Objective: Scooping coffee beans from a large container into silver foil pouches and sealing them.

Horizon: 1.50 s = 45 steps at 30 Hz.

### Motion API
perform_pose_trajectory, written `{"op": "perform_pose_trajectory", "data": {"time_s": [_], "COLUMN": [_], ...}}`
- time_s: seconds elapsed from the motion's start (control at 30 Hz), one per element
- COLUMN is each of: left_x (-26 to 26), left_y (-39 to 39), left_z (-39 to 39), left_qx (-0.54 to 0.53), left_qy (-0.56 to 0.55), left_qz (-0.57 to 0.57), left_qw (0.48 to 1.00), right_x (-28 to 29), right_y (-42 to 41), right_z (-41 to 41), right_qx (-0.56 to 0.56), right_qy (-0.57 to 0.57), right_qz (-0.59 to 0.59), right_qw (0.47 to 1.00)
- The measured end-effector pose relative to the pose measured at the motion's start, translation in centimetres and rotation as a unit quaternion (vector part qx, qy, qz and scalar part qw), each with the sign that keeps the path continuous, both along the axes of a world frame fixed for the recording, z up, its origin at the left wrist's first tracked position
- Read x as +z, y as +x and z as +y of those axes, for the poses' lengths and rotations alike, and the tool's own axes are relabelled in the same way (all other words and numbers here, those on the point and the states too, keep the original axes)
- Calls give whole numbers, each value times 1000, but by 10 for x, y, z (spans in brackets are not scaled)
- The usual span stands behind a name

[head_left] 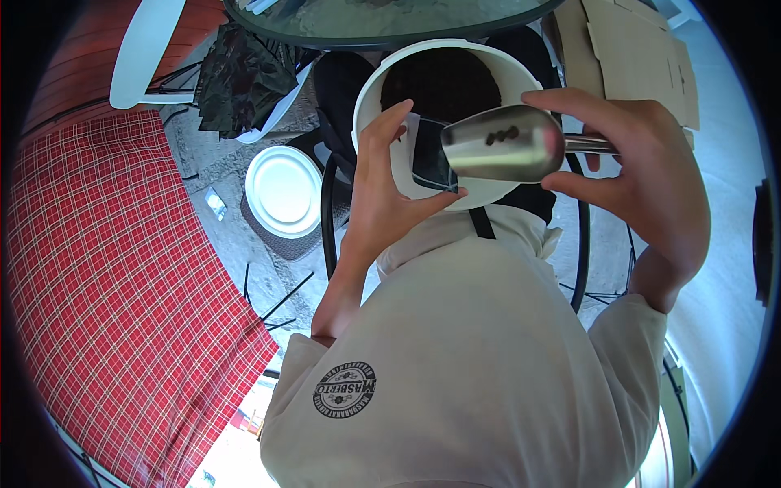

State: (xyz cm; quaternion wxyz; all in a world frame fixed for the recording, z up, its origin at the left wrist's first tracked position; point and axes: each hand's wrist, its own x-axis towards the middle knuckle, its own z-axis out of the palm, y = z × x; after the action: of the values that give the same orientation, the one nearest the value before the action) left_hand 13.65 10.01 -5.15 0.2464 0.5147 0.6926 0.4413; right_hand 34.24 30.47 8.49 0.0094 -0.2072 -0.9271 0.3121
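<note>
My left hand [384,177] holds a small dark pouch [429,152] with a clear edge, its mouth spread between thumb and fingers. In my right hand [634,152] is a metal scoop [503,146], gripped around its back end and handle. A few dark bits lie in the scoop's bowl, and its lip meets the pouch's opening. Both hands are over a white bucket [366,79] between my knees. Dark granular material [442,79] fills part of the bucket. The inside of the pouch is hidden.
A glass-topped round table [390,43] stands just beyond the bucket. On the floor at left lies a white round lid [284,192] on a dark mat. Black plastic [241,79] sits in a white container, red checked cloth [122,293] hangs left, and cardboard [640,61] stands right.
</note>
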Motion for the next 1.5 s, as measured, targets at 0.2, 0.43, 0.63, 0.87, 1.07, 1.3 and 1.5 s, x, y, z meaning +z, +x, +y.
{"op": "perform_pose_trajectory", "data": {"time_s": [0.2,0.43,0.63,0.87,1.07,1.3,1.5], "left_x": [3,-7,-29,-5,6,-16,-3], "left_y": [0,-1,-4,-13,-18,-33,-23], "left_z": [5,4,-8,-16,-28,-41,-44], "left_qx": [11,36,86,178,247,152,176], "left_qy": [-3,48,210,252,264,269,182], "left_qz": [-7,-37,-197,-151,-160,-171,-174], "left_qw": [1000,997,954,939,918,936,952], "right_x": [14,1,-61,-143,-178,-181,-179], "right_y": [-11,-4,4,-56,-74,-80,-78], "right_z": [-11,-8,-20,-24,-17,-25,-24], "right_qx": [-23,-116,-76,-34,-47,-55,-66], "right_qy": [81,94,136,139,130,21,-34], "right_qz": [-10,101,-63,-154,-99,-88,-99], "right_qw": [996,984,986,978,985,994,992]}}
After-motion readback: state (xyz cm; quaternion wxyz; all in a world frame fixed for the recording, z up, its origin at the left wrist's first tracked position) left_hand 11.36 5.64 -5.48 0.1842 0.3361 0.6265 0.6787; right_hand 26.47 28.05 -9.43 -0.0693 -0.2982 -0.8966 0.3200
